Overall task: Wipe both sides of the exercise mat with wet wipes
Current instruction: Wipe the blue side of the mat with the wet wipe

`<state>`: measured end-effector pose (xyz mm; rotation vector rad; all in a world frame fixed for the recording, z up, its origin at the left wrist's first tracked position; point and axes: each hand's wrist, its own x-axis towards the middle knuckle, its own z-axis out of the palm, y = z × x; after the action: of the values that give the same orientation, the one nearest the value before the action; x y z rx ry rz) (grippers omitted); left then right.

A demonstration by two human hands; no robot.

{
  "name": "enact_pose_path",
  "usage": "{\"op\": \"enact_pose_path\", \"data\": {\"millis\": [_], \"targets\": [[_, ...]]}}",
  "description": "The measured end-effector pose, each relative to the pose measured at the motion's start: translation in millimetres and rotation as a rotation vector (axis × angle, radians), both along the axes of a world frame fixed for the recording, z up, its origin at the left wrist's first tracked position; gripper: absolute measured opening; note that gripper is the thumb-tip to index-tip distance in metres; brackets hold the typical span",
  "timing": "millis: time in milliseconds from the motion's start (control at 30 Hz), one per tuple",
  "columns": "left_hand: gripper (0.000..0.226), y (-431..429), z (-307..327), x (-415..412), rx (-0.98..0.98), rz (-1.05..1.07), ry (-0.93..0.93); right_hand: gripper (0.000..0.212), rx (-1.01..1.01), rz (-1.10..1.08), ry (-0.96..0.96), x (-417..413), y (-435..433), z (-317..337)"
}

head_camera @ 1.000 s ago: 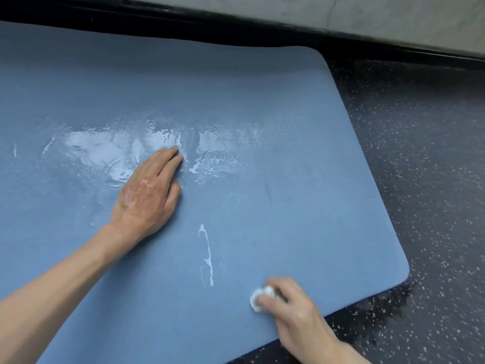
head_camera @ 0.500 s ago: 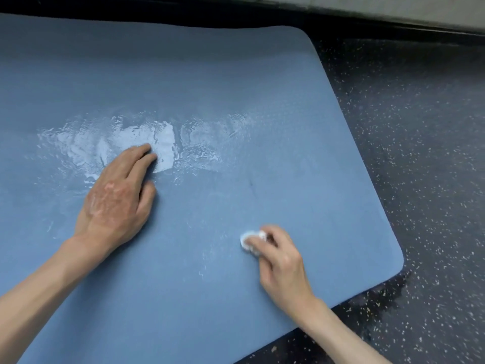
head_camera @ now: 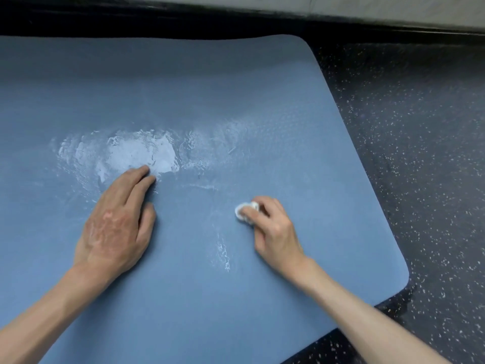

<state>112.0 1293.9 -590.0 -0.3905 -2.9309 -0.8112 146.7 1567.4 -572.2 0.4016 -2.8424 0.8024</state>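
A blue exercise mat (head_camera: pixel 236 95) lies flat on a dark speckled floor and fills most of the view. Shiny wet streaks (head_camera: pixel 141 153) cross its middle, and a thin wet trail (head_camera: pixel 223 253) runs below my right hand. My left hand (head_camera: pixel 118 222) rests flat on the mat with straight fingers, its fingertips at the edge of the wet patch. My right hand (head_camera: pixel 273 227) grips a small bunched white wet wipe (head_camera: pixel 242 210) and presses it on the mat right of centre.
Dark speckled floor (head_camera: pixel 420 153) lies right of the mat, with a wet dark patch (head_camera: pixel 393 306) by the mat's near right corner. A black strip (head_camera: pixel 210 19) and a pale wall base run along the far edge.
My right hand has slid the wipe from the mat's near right corner up toward the middle. The long white streak there is mostly wiped away. My left hand stays pressed flat.
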Motion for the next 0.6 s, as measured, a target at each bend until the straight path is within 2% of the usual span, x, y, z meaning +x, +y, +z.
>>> {"op": "enact_pose_path", "data": {"millis": [133, 600], "targets": [[0.047, 0.3, 4.1, -0.7, -0.003, 0.019, -0.033, 0.023, 0.097, 0.126, 0.027, -55.1, 1.1, 1.0], [0.045, 4.9, 10.2, -4.9, -0.034, 0.014, -0.08, 0.019, 0.114, 0.182, -0.166, -61.2, 2.6, 4.8]]}}
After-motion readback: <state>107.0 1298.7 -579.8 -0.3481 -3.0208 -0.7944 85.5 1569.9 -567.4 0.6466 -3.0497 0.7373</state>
